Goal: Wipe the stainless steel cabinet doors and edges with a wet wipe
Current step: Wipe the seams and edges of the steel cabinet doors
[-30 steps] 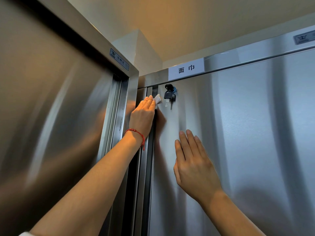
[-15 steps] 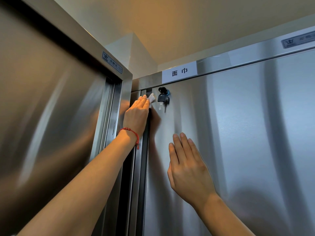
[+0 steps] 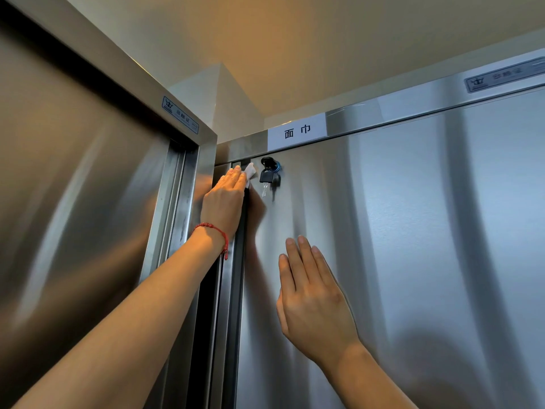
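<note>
While left hand presses wet wipe with straight fingers on door edge, edge runs 12 to 6 o'clock; wipe at top, beside key; right hand flat, open on cabinet door, at 5 o'clock from wipe; left hand nearer.

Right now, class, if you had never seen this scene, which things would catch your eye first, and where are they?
The left hand, with a red bracelet at its wrist, presses a white wet wipe against the door's left edge near the top corner. Just right of it, black keys hang from the lock, under a white label. Lower down, the right hand lies flat on the steel cabinet door.
</note>
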{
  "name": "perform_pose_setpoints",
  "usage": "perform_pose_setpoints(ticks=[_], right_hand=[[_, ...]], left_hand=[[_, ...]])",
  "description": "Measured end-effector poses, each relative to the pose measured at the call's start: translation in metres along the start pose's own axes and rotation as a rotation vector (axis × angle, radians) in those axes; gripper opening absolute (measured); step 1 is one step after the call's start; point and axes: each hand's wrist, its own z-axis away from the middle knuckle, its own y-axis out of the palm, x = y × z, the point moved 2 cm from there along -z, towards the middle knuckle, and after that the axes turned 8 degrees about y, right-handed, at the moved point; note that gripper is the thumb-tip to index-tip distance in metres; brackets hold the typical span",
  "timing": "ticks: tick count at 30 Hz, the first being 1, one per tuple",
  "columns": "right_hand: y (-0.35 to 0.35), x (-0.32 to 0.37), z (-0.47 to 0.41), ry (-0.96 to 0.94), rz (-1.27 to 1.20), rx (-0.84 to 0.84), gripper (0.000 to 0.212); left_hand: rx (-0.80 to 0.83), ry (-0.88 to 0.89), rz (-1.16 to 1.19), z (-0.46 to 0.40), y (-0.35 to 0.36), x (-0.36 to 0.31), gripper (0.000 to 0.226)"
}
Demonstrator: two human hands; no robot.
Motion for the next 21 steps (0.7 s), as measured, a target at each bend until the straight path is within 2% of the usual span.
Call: perform_pose_setpoints(ticks=[21], right_hand=[[0.0, 0.0, 0.0, 0.007, 0.001, -0.014, 0.051]], left_hand=[[-0.024, -0.072, 0.051, -0.012, -0.001, 0.002, 0.057]])
